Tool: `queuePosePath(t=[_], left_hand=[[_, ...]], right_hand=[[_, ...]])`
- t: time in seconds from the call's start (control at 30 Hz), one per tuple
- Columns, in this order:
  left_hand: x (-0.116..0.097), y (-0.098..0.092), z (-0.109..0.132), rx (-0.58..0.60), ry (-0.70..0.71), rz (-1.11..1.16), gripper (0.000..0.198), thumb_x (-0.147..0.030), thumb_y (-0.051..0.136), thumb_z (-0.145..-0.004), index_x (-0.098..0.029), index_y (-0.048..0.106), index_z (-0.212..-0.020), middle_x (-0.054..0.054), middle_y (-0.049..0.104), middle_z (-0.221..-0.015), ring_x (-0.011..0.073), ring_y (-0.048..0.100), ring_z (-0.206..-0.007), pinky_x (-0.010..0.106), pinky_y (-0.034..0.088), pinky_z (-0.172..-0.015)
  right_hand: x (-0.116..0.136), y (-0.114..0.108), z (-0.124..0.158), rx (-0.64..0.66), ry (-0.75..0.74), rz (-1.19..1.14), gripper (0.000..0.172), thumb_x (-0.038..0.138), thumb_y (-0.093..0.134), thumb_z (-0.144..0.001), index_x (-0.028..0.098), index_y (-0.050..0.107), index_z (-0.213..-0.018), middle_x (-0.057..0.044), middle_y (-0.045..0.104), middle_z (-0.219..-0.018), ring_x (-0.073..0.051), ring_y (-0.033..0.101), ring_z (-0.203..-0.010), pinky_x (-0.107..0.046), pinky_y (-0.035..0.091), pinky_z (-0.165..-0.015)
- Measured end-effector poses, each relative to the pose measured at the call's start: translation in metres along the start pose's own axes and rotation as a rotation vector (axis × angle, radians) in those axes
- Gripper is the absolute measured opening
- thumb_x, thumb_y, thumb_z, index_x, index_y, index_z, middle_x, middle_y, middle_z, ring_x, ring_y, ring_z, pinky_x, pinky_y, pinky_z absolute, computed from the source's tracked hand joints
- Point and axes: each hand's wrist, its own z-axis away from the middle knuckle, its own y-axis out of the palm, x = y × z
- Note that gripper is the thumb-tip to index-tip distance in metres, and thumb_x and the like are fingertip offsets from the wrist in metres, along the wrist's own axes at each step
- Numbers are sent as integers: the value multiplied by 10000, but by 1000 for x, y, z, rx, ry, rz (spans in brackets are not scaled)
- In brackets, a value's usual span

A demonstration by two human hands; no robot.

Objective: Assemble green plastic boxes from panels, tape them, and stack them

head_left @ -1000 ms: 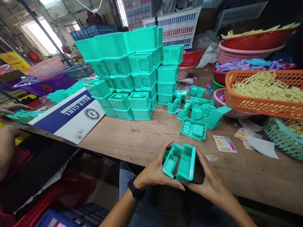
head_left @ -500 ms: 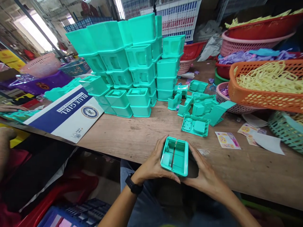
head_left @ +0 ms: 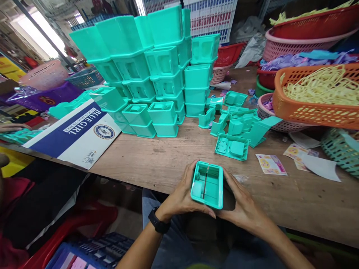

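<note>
Between my two hands, at the front edge of the table, is a turquoise plastic box (head_left: 212, 190) with its open side facing me. A thin gap runs along its inside. My left hand (head_left: 183, 196) wraps its left side, thumb along the lower edge. My right hand (head_left: 242, 207) grips the right side, with its thumb near the left one. Just beyond lies a flat turquoise panel (head_left: 232, 146) with moulded recesses. Behind it is a heap of loose turquoise parts (head_left: 244, 123). Stacked turquoise boxes (head_left: 165, 63) rise at the back left of the table.
A white and blue carton (head_left: 75, 136) leans at the table's left edge. On the right stand an orange basket (head_left: 316, 108) of yellow strips and a red basket (head_left: 316, 28). Printed cards (head_left: 271, 164) lie on the wooden table (head_left: 140, 160). Below left is a blue crate (head_left: 66, 254).
The view has tilted and shifted slightly, so the stacked boxes sit a little higher and further left. Both hands keep the same hold on the box.
</note>
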Motion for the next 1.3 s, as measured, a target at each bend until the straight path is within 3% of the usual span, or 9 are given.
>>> queuePosePath(t=[0.3,0.43,0.6,0.7,0.8,0.97,1.13,1.3], left_hand=[[2,2,3,7,-13,28,1481,-687,942,-559,-246,52,-1658,209,314,-1630,421,350,-1530,596,262,-1302],[5,5,2,-36,11,28,1527,-720,946,-495,-253,72,-1657,206,238,-1677,435,263,-1571,614,202,-1318],[5,9,0,-65,-7,36,1527,-782,905,-490,-256,79,-1662,205,259,-1671,440,297,-1554,632,209,-1311],[4,9,-1,-94,11,-20,1518,-777,914,-481,-271,107,-1663,187,222,-1686,445,206,-1586,643,182,-1318],[5,9,-2,-120,24,-111,1544,-736,959,-423,-262,162,-1658,190,282,-1644,454,143,-1595,673,159,-1313],[6,16,2,-226,78,-102,1436,-723,966,-426,-224,308,-1601,194,402,-1597,440,298,-1552,655,218,-1309],[0,28,10,-345,-23,62,1294,-714,968,-450,-246,395,-1511,146,569,-1497,390,553,-1392,571,445,-1209],[-1,38,13,-478,27,-60,1144,-675,968,-510,-225,485,-1445,143,579,-1466,397,542,-1391,579,425,-1222]], right_hand=[[2,4,0,-21,25,-28,1229,372,897,-758,344,98,-1691,-119,486,-1616,-351,537,-1423,-479,564,-1089],[3,6,0,-21,38,-23,1236,375,890,-767,306,80,-1698,-150,473,-1619,-372,523,-1432,-496,554,-1100],[-1,6,1,3,14,-7,1268,311,880,-764,314,22,-1698,-134,444,-1641,-369,497,-1453,-507,537,-1121],[-3,5,1,29,22,7,1281,306,876,-761,311,1,-1697,-138,419,-1656,-381,477,-1465,-524,517,-1139],[-4,4,1,37,33,16,1288,299,872,-759,317,-11,-1696,-137,392,-1671,-388,470,-1468,-544,504,-1149],[3,7,-1,-2,49,50,1343,337,901,-742,326,-51,-1691,-134,443,-1642,-383,516,-1436,-533,530,-1126],[7,14,1,-38,66,104,1277,386,860,-798,314,-49,-1691,-150,465,-1614,-396,523,-1426,-532,549,-1101],[9,16,3,-48,76,82,1151,407,763,-866,303,-27,-1695,-138,488,-1589,-383,531,-1418,-537,544,-1102]])
